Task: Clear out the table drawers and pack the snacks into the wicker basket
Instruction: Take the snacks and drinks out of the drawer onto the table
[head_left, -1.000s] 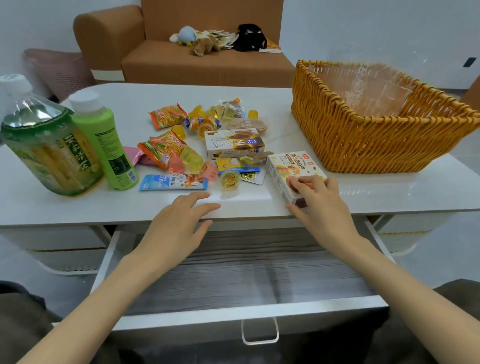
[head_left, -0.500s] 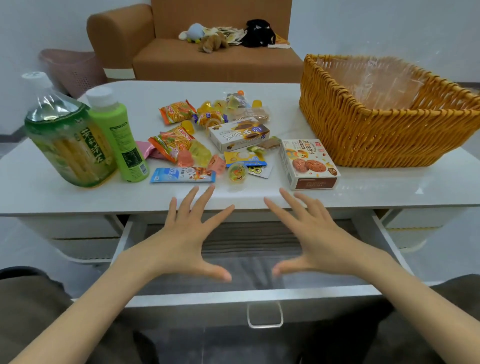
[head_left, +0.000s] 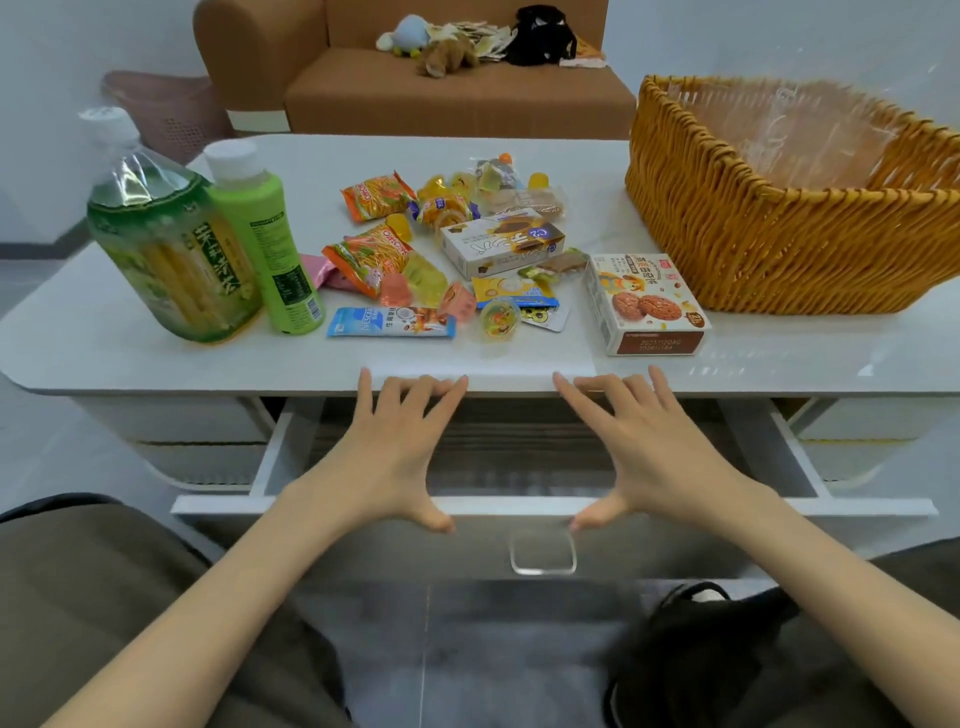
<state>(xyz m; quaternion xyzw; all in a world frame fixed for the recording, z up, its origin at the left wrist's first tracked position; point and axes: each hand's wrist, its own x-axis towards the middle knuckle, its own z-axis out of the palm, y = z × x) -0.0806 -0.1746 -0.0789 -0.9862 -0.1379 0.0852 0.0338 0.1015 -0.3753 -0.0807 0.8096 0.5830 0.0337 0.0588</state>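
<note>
Fingers (head_left: 415, 395) just short of snacks (head_left: 467, 249)

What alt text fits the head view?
The left hand and right hand, both open and empty, hover over the pulled-out drawer. Snacks, a cookie box and two green bottles sit on the white table; the wicker basket stands at right.

Bottles (head_left: 208, 244) stand left of the snacks (head_left: 457, 249); the basket (head_left: 779, 218) sits right.

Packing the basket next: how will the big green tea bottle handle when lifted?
The big green tea bottle looks nearly full, so it is probably heavy. Its wide, smooth plastic body may need both hands. Standing tall and upright, it might tip if pushed high.
</note>
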